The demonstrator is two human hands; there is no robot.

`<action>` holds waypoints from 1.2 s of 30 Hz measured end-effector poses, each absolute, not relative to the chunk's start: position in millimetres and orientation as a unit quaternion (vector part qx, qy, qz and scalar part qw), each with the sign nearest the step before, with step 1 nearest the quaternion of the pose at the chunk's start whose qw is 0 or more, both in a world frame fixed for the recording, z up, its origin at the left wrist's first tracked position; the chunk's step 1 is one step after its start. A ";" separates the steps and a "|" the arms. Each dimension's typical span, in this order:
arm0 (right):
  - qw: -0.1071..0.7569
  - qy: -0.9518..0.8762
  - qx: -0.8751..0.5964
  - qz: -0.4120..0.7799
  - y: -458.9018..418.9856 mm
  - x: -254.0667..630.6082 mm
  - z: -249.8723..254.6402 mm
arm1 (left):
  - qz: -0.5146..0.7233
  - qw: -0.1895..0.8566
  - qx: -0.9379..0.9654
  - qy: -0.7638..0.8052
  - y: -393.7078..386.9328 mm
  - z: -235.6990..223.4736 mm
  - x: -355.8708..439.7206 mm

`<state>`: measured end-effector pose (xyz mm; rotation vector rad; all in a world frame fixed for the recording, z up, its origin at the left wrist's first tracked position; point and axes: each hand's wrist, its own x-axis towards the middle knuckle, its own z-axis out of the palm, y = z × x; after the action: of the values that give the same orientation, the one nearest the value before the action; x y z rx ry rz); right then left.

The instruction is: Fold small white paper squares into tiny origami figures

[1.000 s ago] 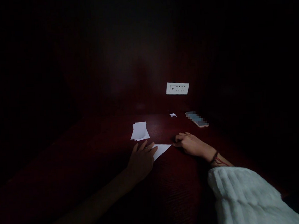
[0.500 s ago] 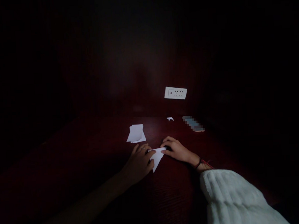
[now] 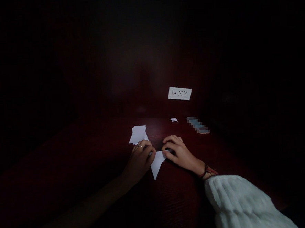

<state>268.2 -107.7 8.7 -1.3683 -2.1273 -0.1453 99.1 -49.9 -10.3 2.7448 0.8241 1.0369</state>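
Note:
A white paper folded into a triangle [image 3: 157,162] lies on the dark red table [image 3: 93,155], its tip pointing toward me. My left hand [image 3: 139,160], with a ring on one finger, pinches the paper's left top edge with curled fingers. My right hand [image 3: 179,152], in a white fuzzy sleeve with cords at the wrist, grips the right top corner. The two hands nearly meet over the paper.
A small stack of white paper sheets [image 3: 138,133] lies just beyond my left hand. A tiny folded paper piece [image 3: 174,120] and a phone [image 3: 198,125] rest farther back right. A white wall socket plate [image 3: 179,93] sits on the dark back panel. The room is very dim.
Both hands have closed in on the paper and taken hold of its top edge. The paper has turned from lying flat sideways to a triangle pointing toward me.

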 end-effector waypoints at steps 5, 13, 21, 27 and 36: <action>0.294 -0.819 -0.490 -0.046 -111.0 260.1 13.9 | 0.340 0.018 0.912 0.229 -59.3 2.9 100.0; 0.273 -0.827 -0.491 -0.035 -108.4 279.6 15.4 | 0.379 -0.002 0.897 0.228 -56.5 -4.9 98.4; 0.326 -0.765 -0.551 -0.070 -98.3 321.3 6.8 | 0.411 0.000 0.871 0.269 -44.4 -21.3 98.9; 0.302 -0.810 -0.499 -0.062 -109.4 279.3 13.1 | 0.400 0.005 0.882 0.247 -47.9 -15.0 101.1; 0.273 -0.810 -0.513 -0.078 -111.3 264.4 17.2 | 0.374 0.039 0.900 0.219 -44.3 -13.5 102.6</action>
<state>264.4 -111.3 17.2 -1.3796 -2.1814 -0.2099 102.6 -44.3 -13.5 2.7594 0.6721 1.1465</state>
